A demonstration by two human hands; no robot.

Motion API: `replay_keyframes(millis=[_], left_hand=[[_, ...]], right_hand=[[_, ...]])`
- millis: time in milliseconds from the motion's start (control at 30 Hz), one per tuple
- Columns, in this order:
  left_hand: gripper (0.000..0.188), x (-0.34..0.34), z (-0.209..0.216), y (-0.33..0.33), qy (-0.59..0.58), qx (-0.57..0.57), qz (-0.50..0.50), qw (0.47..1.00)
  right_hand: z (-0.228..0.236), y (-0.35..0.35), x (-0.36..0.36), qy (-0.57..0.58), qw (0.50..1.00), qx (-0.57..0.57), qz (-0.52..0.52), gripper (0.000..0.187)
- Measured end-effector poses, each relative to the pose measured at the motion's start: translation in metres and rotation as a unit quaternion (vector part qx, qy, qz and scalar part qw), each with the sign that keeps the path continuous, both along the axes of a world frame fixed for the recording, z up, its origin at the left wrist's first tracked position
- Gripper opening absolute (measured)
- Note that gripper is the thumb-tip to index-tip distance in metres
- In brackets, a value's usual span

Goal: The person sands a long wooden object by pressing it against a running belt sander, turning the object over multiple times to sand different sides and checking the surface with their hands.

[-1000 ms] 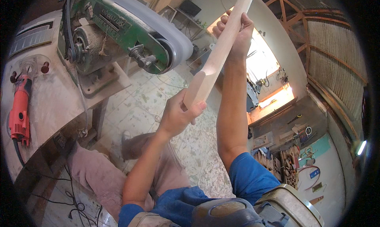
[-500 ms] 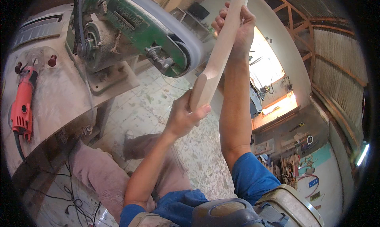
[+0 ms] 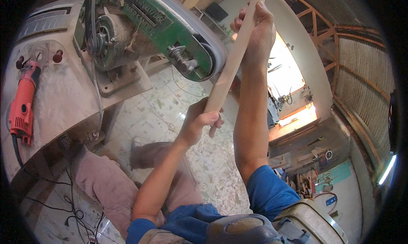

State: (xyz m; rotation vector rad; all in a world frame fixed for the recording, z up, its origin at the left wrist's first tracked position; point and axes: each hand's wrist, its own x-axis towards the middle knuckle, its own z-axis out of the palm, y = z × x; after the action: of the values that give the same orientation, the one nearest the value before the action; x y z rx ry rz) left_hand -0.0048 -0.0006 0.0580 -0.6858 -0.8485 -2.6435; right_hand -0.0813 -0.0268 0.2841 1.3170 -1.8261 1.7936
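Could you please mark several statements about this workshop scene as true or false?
1. The left hand and right hand both hold a long, pale wooden bar. True.
2. A red, elongated power tool lies on the dusty, pale tabletop. True.
3. The left hand rests on that tabletop. False: it holds the bar's lower end.
4. A green metal belt machine stands left of the bar in the picture. True.
5. The right hand grips the power tool. False: it grips the bar.

The wood [image 3: 226, 76] is pale tan, the sander [image 3: 163, 35] green.
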Motion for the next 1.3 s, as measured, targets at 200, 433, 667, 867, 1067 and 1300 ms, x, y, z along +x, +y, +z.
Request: replay_keyframes(millis=[200, 433, 667, 867, 1067, 1300], left_hand=[[0.055, 0.0, 0.0, -0.004, 0.028, 0.024, -0.047, 0.998], [0.067, 0.003, 0.007, -0.007, 0.022, -0.013, -0.066, 0.997], [0.072, 0.003, 0.007, -0.006, 0.046, 0.004, -0.081, 0.996], [0.078, 0.005, 0.008, -0.005, 0.053, 0.019, -0.123, 0.991], [0.078, 0.0, 0.003, 0.002, 0.065, 0.031, -0.134, 0.988], [0.073, 0.002, -0.002, 0.01, 0.073, 0.046, -0.149, 0.985]], right_hand=[[0.001, -0.002, 0.001, 0.037, 0.997, 0.02, -0.061, 0.035], [0.005, -0.01, 0.001, 0.015, 0.992, 0.012, -0.126, 0.035], [0.011, -0.011, -0.009, 0.006, 0.995, 0.017, -0.095, 0.031], [0.008, -0.01, -0.01, 0.041, 0.988, 0.045, -0.144, 0.035], [0.004, -0.005, -0.007, 0.073, 0.978, 0.072, -0.182, 0.041], [-0.005, 0.007, -0.022, 0.134, 0.965, 0.089, -0.206, 0.047]])
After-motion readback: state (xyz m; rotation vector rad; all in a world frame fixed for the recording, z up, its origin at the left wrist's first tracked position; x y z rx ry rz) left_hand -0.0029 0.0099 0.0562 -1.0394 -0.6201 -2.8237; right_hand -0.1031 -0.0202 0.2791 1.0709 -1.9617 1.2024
